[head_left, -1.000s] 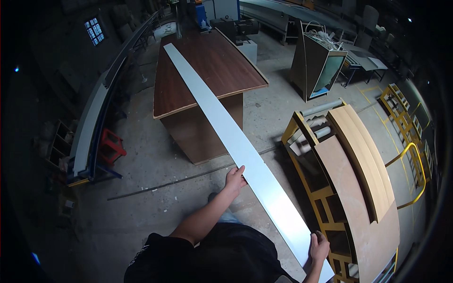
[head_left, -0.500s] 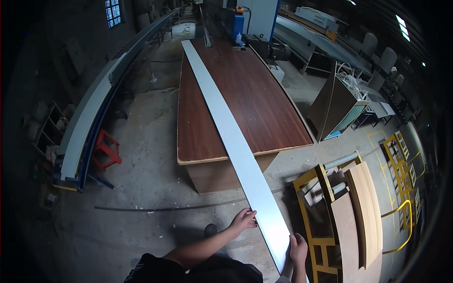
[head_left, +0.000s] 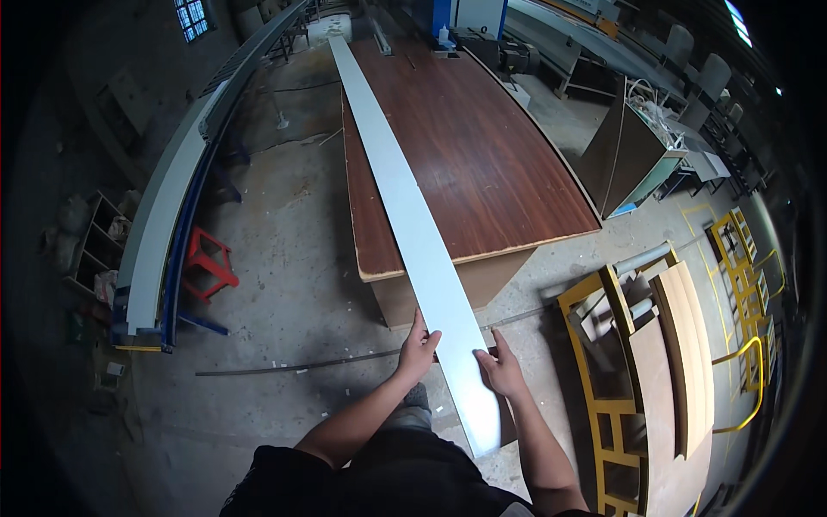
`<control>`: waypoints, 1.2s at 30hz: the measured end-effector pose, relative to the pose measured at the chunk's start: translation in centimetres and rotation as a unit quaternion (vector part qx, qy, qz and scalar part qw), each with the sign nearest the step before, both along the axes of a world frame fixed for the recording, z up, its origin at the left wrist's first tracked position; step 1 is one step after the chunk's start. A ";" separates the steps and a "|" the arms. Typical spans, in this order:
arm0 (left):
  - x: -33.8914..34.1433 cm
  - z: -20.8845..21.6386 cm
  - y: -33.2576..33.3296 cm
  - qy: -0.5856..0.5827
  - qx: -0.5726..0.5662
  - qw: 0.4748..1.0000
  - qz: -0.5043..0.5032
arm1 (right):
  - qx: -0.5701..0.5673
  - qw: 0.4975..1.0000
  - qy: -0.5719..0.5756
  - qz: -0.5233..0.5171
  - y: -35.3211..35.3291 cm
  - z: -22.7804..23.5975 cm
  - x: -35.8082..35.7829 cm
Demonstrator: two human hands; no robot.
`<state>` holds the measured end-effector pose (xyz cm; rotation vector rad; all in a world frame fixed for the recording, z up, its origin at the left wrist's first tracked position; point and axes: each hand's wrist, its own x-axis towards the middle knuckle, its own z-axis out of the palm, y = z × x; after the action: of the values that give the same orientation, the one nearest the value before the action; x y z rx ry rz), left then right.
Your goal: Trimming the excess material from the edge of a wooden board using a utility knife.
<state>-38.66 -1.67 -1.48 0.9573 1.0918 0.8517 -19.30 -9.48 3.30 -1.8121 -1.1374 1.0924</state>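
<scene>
A long, narrow white board (head_left: 392, 168) slants across the dark red-brown wood-topped table (head_left: 491, 155), its near end jutting past the table's front edge toward me. My left hand (head_left: 419, 349) grips the board's left edge, thumb on top and the fingers partly hidden beneath. On the opposite edge, my right hand (head_left: 501, 366) holds it in the same way, thumb over the top face. Both hands sit near the overhanging end, beyond the table's front edge.
At the left runs a long blue-framed conveyor (head_left: 177, 224) bearing a pale strip. Beside it stands a red plastic stool (head_left: 208, 263). A yellow cart (head_left: 603, 379) loaded with curved wooden panels (head_left: 685, 345) is close on my right. A thin dark strip (head_left: 293, 367) lies across the floor.
The board has slid away from me, farther along the table, so its near end now shows. My right hand has moved forward and left; my left hand has shifted forward along the edge.
</scene>
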 end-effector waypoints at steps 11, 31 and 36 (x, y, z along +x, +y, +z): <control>-4.3 2.3 -6.6 -0.052 -0.064 0.994 -0.070 | -0.015 0.992 -0.124 0.000 -4.1 0.6 -5.6; -16.3 0.1 6.6 -0.102 -0.082 0.973 -0.189 | 0.026 0.993 -0.079 -0.079 7.2 -1.4 -15.2; -30.1 -7.5 8.1 -0.101 -0.110 0.963 -0.224 | 0.016 0.919 -0.366 -0.147 8.1 1.7 -17.8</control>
<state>-68.72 6.46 -8.99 0.8618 0.7334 0.4331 -37.05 -1.41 5.01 -2.3491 -1.2059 0.1975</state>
